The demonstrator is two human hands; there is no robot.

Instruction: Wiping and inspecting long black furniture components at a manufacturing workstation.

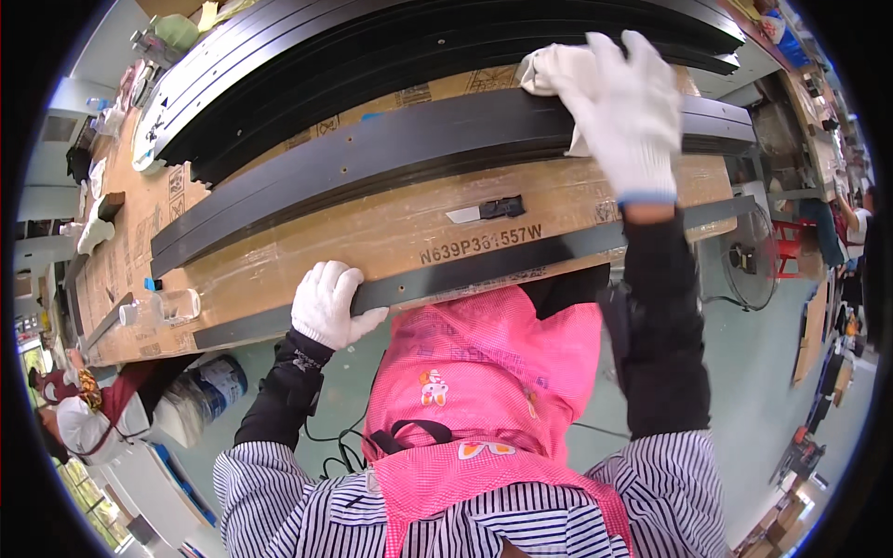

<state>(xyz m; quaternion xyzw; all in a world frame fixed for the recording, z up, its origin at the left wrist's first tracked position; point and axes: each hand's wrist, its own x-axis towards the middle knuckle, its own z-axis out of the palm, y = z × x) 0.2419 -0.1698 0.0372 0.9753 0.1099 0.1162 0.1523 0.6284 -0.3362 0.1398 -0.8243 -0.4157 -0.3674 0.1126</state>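
Note:
My left hand (327, 304), in a white knit glove, grips the near edge of a long dark metal strip (456, 272) lying along the front of the cardboard-covered table. Its fingers curl over the strip and the thumb points right. My right hand (631, 116), also gloved, reaches far across the table with a white cloth (558, 71) bunched under it. The cloth hangs over the right part of a stack of dark strips (372, 144); the glove hides some of it. Between the near strip and the stack lies a utility knife (498, 209) with a black handle.
More long black profiles (307, 65) are piled at the back. On the left side stand a clear plastic cup (177, 305) and a small blue piece (153, 284). Another person (102, 418) is at the far left. A fan (744, 256) and red stool (787, 246) stand right.

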